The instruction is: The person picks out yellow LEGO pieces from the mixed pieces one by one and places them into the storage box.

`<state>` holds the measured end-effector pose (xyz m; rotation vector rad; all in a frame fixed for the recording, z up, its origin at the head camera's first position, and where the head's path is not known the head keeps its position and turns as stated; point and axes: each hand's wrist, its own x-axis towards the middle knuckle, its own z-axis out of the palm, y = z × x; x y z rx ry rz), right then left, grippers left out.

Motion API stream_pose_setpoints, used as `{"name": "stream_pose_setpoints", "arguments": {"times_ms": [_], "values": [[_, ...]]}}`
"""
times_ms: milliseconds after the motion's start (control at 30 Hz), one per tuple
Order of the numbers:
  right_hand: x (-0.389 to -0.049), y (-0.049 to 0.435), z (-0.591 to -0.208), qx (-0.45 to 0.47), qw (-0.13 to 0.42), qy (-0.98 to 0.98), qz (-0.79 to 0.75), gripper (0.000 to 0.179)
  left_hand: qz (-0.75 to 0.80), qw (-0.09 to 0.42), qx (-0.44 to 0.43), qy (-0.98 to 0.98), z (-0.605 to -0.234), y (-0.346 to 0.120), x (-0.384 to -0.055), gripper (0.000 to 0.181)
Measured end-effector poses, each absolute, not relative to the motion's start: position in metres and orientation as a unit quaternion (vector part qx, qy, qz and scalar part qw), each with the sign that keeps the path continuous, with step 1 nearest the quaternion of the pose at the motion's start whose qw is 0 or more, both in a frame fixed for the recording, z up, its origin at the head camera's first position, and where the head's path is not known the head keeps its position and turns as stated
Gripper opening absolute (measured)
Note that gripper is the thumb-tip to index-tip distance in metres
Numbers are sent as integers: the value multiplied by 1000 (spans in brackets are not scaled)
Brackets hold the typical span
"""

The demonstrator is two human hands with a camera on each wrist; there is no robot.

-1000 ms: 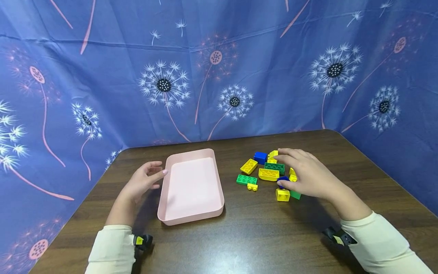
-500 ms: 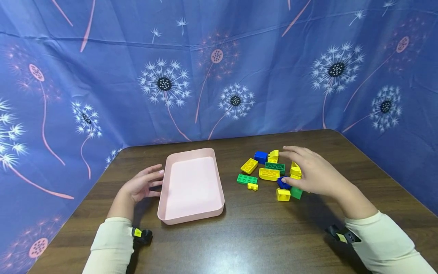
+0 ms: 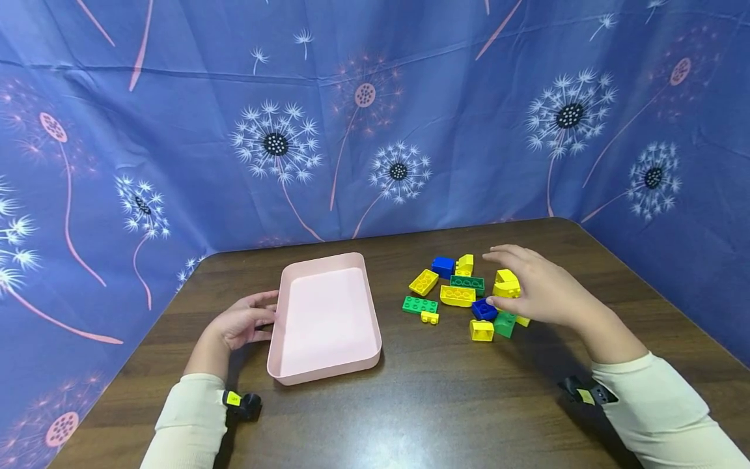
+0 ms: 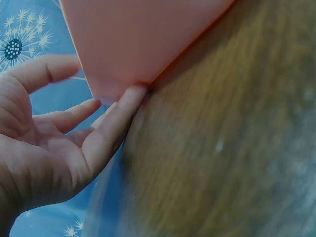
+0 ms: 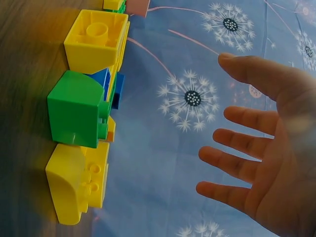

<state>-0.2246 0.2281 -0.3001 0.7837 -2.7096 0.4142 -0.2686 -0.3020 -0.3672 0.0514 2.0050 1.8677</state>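
A pink tray [image 3: 328,319] lies on the table with nothing in it. At its left side is my left hand [image 3: 243,320], fingers extended; in the left wrist view a fingertip of that hand [image 4: 64,128] touches the foot of the tray's wall [image 4: 133,39]. My right hand [image 3: 545,286] hovers over the right edge of a pile of toy building bricks, fingers spread and holding nothing. Near its thumb sit a dark blue brick [image 3: 484,309], a green brick [image 3: 504,324] and yellow bricks [image 3: 506,284]. The right wrist view has the green brick [image 5: 74,111] apart from the right hand [image 5: 266,143].
More bricks lie left in the pile: a flat green one [image 3: 419,305], a dark green one [image 3: 467,283], a blue one [image 3: 443,266] and several yellow ones [image 3: 458,296]. Behind the brown table [image 3: 410,391] hangs a blue dandelion-print cloth [image 3: 328,130].
My right hand has shifted slightly right, uncovering more of the yellow, blue and green bricks. My left hand has lowered beside the tray. The bricks and tray look unmoved.
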Motion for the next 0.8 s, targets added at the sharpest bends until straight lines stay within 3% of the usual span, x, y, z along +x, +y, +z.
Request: {"name": "stream_pose_setpoints", "arguments": {"times_ms": [233,433,600,800], "values": [[-229,236,-299,274,151,-939,142,66,662,192,27,724,-369,-301,-270,71],[-233,251,-298,276,149,-939,140,51,658,196,39,726,-370,-300,-270,70],[-240,263,-302,257,110,-951,135,42,660,190,45,726,-371,-298,-270,68],[-251,278,-314,229,14,-962,147,29,661,185,39,726,-374,-293,-272,66]]}}
